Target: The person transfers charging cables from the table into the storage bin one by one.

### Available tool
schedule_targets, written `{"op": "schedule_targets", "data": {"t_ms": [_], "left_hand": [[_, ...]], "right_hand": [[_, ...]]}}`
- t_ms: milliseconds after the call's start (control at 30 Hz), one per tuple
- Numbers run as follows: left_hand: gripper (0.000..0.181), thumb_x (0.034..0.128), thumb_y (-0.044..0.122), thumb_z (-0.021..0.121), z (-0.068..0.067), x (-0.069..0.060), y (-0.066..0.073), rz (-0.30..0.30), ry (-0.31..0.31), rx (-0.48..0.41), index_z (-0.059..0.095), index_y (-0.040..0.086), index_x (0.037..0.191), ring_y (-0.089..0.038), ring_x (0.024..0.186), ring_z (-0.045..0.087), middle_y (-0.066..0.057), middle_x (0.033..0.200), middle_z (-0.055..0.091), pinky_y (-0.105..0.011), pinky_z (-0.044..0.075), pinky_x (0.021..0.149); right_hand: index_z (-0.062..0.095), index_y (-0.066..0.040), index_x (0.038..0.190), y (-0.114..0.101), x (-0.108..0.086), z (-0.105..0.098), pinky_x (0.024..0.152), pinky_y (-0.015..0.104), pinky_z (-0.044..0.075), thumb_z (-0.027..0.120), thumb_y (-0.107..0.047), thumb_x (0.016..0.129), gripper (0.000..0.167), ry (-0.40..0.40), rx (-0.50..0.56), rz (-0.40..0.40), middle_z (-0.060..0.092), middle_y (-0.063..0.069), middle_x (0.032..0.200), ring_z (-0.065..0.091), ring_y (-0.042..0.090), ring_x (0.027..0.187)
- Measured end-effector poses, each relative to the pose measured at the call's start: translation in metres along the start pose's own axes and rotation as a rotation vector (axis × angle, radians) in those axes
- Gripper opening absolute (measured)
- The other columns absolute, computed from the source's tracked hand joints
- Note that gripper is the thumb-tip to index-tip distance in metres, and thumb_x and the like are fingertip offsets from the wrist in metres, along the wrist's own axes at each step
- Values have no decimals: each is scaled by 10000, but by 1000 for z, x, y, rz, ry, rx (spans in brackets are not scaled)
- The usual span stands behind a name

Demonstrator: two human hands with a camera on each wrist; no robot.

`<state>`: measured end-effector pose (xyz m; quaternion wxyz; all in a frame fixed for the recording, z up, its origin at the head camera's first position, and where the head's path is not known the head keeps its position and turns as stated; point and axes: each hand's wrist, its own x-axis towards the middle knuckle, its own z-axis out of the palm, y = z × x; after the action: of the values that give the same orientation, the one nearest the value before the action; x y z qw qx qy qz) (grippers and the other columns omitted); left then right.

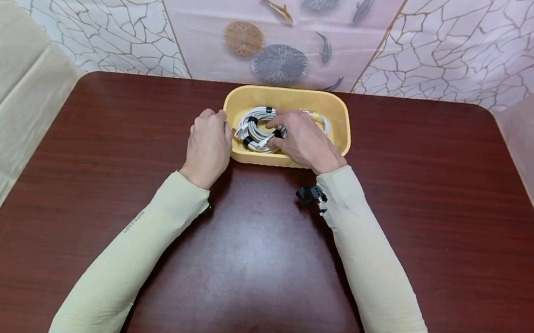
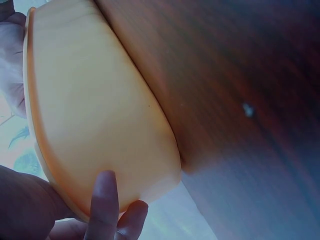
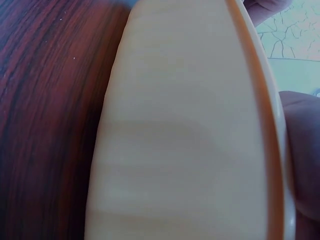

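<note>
A yellow plastic basket (image 1: 285, 161) holds coiled white cables (image 1: 251, 132) bound with black straps. My left hand (image 1: 209, 147) grips the basket's left end at the rim. In the left wrist view, fingers (image 2: 103, 200) of that hand lie against the outer wall, while the thumb side is at the rim. My right hand (image 1: 303, 139) reaches over the front rim into the basket. Its thumb and index finger stand apart over the cable coil, touching or very near it; the other fingertips are hidden. In the right wrist view, the front wall (image 3: 180, 125) blocks the cables.
The basket stands at the back edge of a dark red-brown wooden table (image 1: 255, 274). Behind it hangs a patterned cloth (image 1: 281, 32) with fish designs. A black camera mount (image 1: 310, 194) sits on the right wrist. Pale cloth (image 1: 5, 95) lines the left side.
</note>
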<state>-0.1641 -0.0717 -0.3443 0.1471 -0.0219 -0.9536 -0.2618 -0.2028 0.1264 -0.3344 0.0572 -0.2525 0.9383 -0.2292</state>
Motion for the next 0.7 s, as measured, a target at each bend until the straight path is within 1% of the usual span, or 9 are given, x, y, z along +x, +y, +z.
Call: {"op": "schedule_targets", "data": {"t_ms": [33, 100, 233, 367, 467, 533, 700], "left_hand": [[222, 1017, 63, 522, 0, 0, 0, 2, 3, -2, 702, -66, 1006, -472, 871, 687, -233, 947, 633, -542, 583, 747], [220, 1016, 60, 522, -1, 1, 0, 7, 10, -5, 701, -66, 997, -470, 868, 686, -232, 940, 631, -540, 583, 747], [228, 1019, 57, 511, 0, 0, 0, 6, 5, -7, 700, -69, 1004, -467, 865, 690, -230, 940, 630, -536, 585, 738], [236, 1022, 60, 504, 1, -1, -1, 3, -6, -4, 700, -68, 997, -460, 861, 693, -228, 939, 628, -528, 589, 731], [219, 1019, 61, 520, 1, -1, 0, 6, -3, -11, 699, -62, 987, -454, 855, 690, -224, 936, 626, -522, 589, 728], [213, 1018, 60, 526, 1, -1, 0, 7, -2, -14, 698, -62, 986, -452, 855, 690, -223, 938, 627, -519, 590, 727], [203, 1015, 58, 539, 2, 0, -1, -1, -8, -12, 698, -65, 997, -454, 869, 693, -226, 956, 634, -519, 590, 734]], "right_hand": [[731, -106, 1239, 0, 0, 0, 1071, 371, 480, 750, -198, 897, 356, -2, 5, 8, 707, 40, 1283, 627, 212, 1249], [745, -108, 1207, -1, 0, -1, 1075, 373, 473, 754, -209, 896, 327, 1, 9, 15, 708, 39, 1275, 619, 217, 1249], [786, -127, 1082, -1, -1, -1, 1070, 370, 463, 765, -205, 886, 212, 10, 7, 2, 708, 45, 1224, 608, 220, 1213], [795, -111, 1032, -1, -2, 0, 1175, 408, 382, 752, -158, 894, 153, 16, -1, -33, 674, 107, 1322, 566, 263, 1312], [797, -95, 1025, -1, -2, 0, 1224, 444, 320, 742, -121, 899, 141, 22, -14, -55, 626, 149, 1405, 520, 306, 1380], [803, -95, 1018, -2, -2, -1, 1223, 452, 317, 748, -108, 892, 138, 25, -20, -65, 623, 155, 1404, 520, 314, 1377], [809, -81, 1026, -1, 0, -1, 1189, 426, 369, 768, -91, 869, 163, 38, -32, -77, 630, 157, 1389, 530, 293, 1359]]}}
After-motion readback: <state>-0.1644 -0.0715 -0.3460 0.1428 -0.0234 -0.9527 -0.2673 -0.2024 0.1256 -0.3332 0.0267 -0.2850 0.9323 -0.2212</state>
